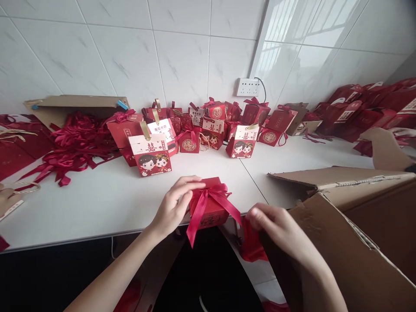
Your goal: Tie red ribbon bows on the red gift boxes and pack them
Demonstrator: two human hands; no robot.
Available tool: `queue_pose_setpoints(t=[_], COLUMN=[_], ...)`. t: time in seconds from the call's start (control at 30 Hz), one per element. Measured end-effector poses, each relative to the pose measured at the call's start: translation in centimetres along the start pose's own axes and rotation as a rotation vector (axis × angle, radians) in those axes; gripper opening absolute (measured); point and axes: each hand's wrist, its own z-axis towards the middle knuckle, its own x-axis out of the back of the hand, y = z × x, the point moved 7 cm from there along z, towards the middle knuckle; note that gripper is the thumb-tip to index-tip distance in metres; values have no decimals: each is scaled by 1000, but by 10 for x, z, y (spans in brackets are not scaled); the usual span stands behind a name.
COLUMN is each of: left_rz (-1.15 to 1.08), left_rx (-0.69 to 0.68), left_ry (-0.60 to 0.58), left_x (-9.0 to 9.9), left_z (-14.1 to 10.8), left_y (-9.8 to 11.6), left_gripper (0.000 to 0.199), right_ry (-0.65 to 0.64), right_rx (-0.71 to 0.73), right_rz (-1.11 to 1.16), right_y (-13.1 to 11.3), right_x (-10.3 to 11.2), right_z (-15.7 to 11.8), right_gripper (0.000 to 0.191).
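A red gift box (212, 209) tied with a shiny red ribbon bow (212, 190) sits at the table's front edge before me. My left hand (177, 200) is closed against its left side, fingertips over the lid close to the knot; the bow's left loop is hidden there. One ribbon tail hangs down the front, while the other slants right toward my right hand (268, 219). That hand's fingers are curled in a pinch beside the box; whether the tail's end lies between them I cannot make out.
Finished-looking red boxes (212, 130) line the wall. A heap of red ribbons (79, 138) spills from a carton (81, 102) at left. A large open cardboard box (354, 234) stands close on my right. Another person's hand (378, 145) is at far right; red bags (347, 112) pile behind.
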Motion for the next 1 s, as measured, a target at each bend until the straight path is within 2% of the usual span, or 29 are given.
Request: queue_pose_setpoints(t=[0.07, 0.1, 0.13, 0.17, 0.23, 0.3, 0.33, 0.47, 0.63, 0.77, 0.83, 0.9, 0.93, 1.0], left_rz=[-69, -84, -87, -81, -39, -1, -4, -120, -270, -320, -335, -309, -273, -185], left_rx=[68, 122, 188, 261, 391, 473, 499, 567, 516, 530, 537, 552, 559, 566], left_ry=[194, 270, 294, 263, 110, -23, -49, -47, -19, -33, -47, -85, -104, -120], left_x=[16, 22, 25, 25, 17, 9, 6, 1, -3, -3, -2, 0, 1, 3], left_z=[-3, -4, -6, -6, -6, -8, -9, -13, -9, -10, -13, -15, -16, -15], left_y=[-6, -10, -14, -18, -24, -25, -26, -29, -33, -41, -43, -44, -44, -41], left_gripper=[24, 21, 17, 16, 31, 44, 47, 42, 38, 37, 38, 41, 43, 43], right_ry=[212, 280, 300, 278, 176, 100, 85, 67, 27, 36, 103, 196, 202, 101], right_rx=[-13, -1, 19, 43, 82, 99, 101, 89, 74, 66, 66, 150, 228, 389], right_rz=[64, 84, 93, 94, 92, 88, 92, 186, 333, 288, 235, 233, 239, 211], right_y=[1, -2, -6, -12, -24, -33, -36, -34, -24, -17, -13, -14, -18, -27], right_x=[19, 23, 21, 16, -3, -20, -26, -38, -43, -38, -27, -14, -11, -16], right_z=[9, 15, 22, 30, 45, 56, 59, 64, 65, 61, 56, 50, 48, 45], right_gripper=[54, 56, 57, 57, 56, 53, 52, 49, 46, 46, 45, 44, 48, 75])
